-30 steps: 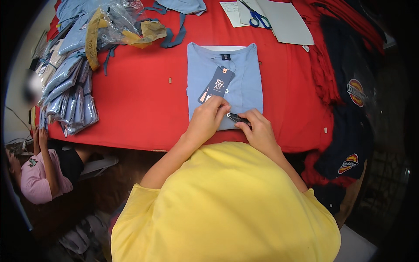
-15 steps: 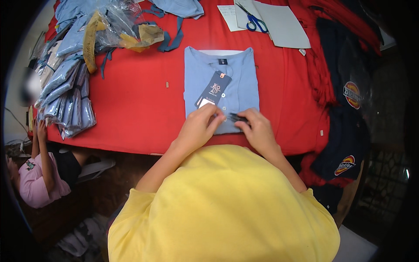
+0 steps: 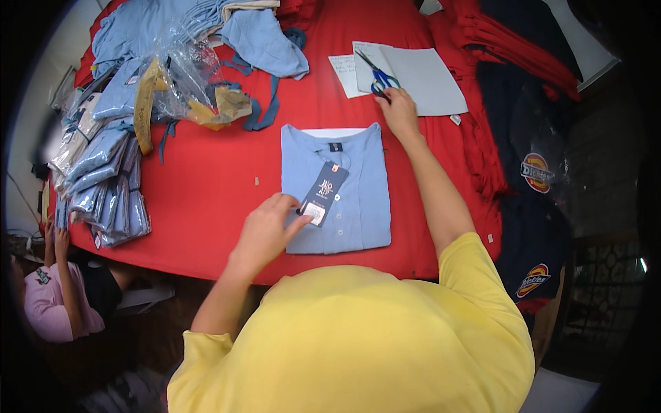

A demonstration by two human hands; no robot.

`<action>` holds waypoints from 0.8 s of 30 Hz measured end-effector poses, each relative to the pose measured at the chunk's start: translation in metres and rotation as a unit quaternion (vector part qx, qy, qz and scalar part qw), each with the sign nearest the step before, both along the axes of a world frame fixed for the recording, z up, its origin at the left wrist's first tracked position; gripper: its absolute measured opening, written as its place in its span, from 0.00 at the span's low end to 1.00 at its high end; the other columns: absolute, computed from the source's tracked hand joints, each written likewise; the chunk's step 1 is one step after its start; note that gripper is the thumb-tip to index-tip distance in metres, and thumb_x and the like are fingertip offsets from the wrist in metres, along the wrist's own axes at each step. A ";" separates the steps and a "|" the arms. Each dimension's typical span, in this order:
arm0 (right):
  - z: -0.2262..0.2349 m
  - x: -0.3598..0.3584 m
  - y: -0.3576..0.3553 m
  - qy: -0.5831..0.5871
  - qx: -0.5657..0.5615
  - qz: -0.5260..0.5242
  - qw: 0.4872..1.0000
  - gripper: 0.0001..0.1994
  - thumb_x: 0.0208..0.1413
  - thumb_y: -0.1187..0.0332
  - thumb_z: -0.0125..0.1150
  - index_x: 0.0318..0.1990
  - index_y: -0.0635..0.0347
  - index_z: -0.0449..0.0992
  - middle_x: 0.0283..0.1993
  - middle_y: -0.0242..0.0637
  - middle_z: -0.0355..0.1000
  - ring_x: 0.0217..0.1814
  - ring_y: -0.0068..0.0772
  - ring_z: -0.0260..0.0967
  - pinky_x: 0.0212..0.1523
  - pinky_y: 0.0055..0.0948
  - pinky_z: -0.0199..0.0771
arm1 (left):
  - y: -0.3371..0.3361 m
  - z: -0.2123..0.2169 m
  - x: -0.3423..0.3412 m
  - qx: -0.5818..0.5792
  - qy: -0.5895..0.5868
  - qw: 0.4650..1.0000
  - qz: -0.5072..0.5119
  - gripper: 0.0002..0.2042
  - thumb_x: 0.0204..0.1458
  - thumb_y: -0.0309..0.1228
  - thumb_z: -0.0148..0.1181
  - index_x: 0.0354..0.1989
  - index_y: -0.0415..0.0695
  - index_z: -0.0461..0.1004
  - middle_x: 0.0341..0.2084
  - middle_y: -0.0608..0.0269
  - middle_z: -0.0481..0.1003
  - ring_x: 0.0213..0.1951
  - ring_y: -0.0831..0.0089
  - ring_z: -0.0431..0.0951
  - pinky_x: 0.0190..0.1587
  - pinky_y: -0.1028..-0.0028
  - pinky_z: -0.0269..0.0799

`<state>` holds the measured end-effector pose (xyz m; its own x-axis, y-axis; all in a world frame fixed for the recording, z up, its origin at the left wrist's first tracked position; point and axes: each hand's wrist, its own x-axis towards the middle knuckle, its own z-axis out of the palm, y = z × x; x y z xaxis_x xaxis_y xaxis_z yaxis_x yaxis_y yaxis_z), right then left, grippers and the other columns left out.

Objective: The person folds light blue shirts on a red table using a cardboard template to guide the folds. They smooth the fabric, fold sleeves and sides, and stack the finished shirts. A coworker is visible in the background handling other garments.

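Note:
A folded light-blue shirt lies flat before me, its white buttons and dark neck label showing. On its front rests a dark-blue hang tag with a white sticker. My left hand pinches the tag's lower corner between thumb and fingers; a small dark bit shows there, too small to name. My right arm reaches far right, where my right hand closes its fingertips on the handles of blue-and-green scissors. The scissors lie over white papers, and my fingers partly hide the handle ends.
Plastic-wrapped folded garments are stacked at the left, with loose blue clothes and clear plastic behind. Dark garments with round patches hang along the right edge. Another person in a pink shirt sits at the lower left.
My right hand has left the shirt's lower front and gone to the scissors. A small dark thing was in its fingers before. My left hand has moved to the tag's lower corner.

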<state>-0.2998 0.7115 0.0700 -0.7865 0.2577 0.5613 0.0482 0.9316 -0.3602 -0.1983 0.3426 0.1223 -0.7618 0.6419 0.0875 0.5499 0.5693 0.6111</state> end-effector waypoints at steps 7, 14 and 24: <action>-0.010 -0.059 -0.035 -0.118 0.093 -0.024 0.988 0.15 0.50 0.60 0.65 0.41 0.60 0.77 0.41 0.45 0.70 0.45 0.48 0.71 0.45 0.46 0.69 | 0.048 -0.013 0.007 -0.036 0.020 0.999 0.008 0.24 0.44 0.34 0.68 0.49 0.39 0.68 0.44 0.51 0.68 0.43 0.52 0.73 0.41 0.62 0.72; -0.009 -0.052 -0.027 -0.067 0.115 -0.062 0.989 0.15 0.53 0.60 0.61 0.43 0.59 0.77 0.45 0.42 0.69 0.52 0.48 0.66 0.50 0.47 0.65 | 0.049 -0.011 0.002 -0.025 -0.002 0.999 0.020 0.28 0.41 0.36 0.71 0.51 0.41 0.68 0.44 0.52 0.68 0.41 0.54 0.73 0.45 0.61 0.71; 0.009 -0.013 0.056 -0.337 -0.043 -0.189 0.921 0.22 0.58 0.62 0.50 0.59 0.61 0.65 0.64 0.46 0.57 0.69 0.55 0.51 0.60 0.67 0.53 | 0.060 -0.014 0.003 0.000 0.000 1.000 0.015 0.30 0.42 0.33 0.70 0.55 0.42 0.64 0.45 0.53 0.68 0.39 0.54 0.75 0.38 0.61 0.74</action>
